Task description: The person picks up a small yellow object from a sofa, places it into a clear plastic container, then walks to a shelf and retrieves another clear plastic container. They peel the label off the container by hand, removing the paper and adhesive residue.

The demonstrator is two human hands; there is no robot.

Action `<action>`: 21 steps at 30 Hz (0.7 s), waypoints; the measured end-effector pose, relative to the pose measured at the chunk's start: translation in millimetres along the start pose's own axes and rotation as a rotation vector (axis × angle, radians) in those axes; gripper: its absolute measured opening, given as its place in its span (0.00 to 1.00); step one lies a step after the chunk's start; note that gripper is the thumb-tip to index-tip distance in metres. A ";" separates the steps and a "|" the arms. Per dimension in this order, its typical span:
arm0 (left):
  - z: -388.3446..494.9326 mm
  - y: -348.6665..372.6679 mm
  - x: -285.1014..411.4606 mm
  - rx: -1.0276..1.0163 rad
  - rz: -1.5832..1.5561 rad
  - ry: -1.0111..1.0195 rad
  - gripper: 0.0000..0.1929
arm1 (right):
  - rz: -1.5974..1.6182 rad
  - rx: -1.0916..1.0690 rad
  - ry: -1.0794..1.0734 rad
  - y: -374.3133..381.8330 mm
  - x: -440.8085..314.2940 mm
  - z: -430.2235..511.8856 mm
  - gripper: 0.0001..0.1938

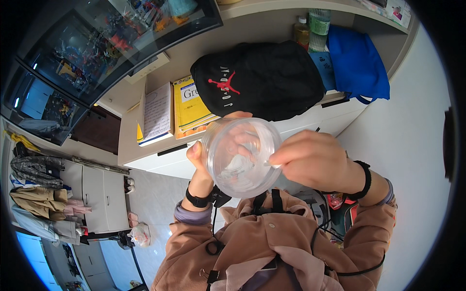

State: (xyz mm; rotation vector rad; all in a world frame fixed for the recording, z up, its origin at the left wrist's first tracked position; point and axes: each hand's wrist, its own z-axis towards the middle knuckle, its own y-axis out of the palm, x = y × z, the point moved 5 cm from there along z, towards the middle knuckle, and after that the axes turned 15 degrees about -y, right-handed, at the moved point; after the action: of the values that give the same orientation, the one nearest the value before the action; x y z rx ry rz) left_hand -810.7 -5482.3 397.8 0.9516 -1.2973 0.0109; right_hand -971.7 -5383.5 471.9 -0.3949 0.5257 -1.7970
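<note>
A clear round plastic container (pixel 242 182) is held up in front of my chest, its circular rim facing the camera. My left hand (pixel 198 156) grips it from the left and behind; its fingers show blurred through the clear plastic. At the container's right side, my right hand (pixel 309 160) pinches a small white piece (pixel 273 164), perhaps tissue or cloth, with thumb and forefinger. That piece lies at the rim; whether it touches the inside wall, I cannot tell.
Beyond the container, a counter (pixel 127 152) bears a black backpack (pixel 258 80), yellow books (pixel 189 105) and an open notebook (pixel 156 112). A blue bag (pixel 358 62) and bottles (pixel 319 31) stand at its right. A glass display cabinet (pixel 109 47) is at upper left; a white wall (pixel 411 127) rises at right.
</note>
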 end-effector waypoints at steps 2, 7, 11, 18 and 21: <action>1.2 2.3 1.4 -0.056 0.004 0.010 0.64 | 0.015 0.041 0.032 -1.2 3.7 -1.6 0.05; 2.6 3.3 0.2 -0.054 -0.001 0.026 0.63 | -0.292 -0.042 -0.212 5.8 -15.6 -1.5 0.05; 0.5 4.9 -0.7 -0.039 -0.008 0.013 0.62 | -0.249 -0.083 -0.205 6.0 -15.0 -4.2 0.05; 0.3 9.0 1.3 -0.081 -0.009 0.079 0.54 | -0.171 0.052 -0.145 0.3 -6.6 -4.2 0.05; -0.7 6.1 -0.9 -0.027 -0.024 0.065 0.56 | -0.333 -0.088 -0.279 6.1 -18.1 -1.6 0.06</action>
State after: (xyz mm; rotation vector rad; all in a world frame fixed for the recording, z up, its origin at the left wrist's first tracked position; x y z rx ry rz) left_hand -813.5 -5477.5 400.6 0.9363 -1.2231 0.0057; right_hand -962.5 -5367.3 467.3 -0.8203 0.3566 -1.9965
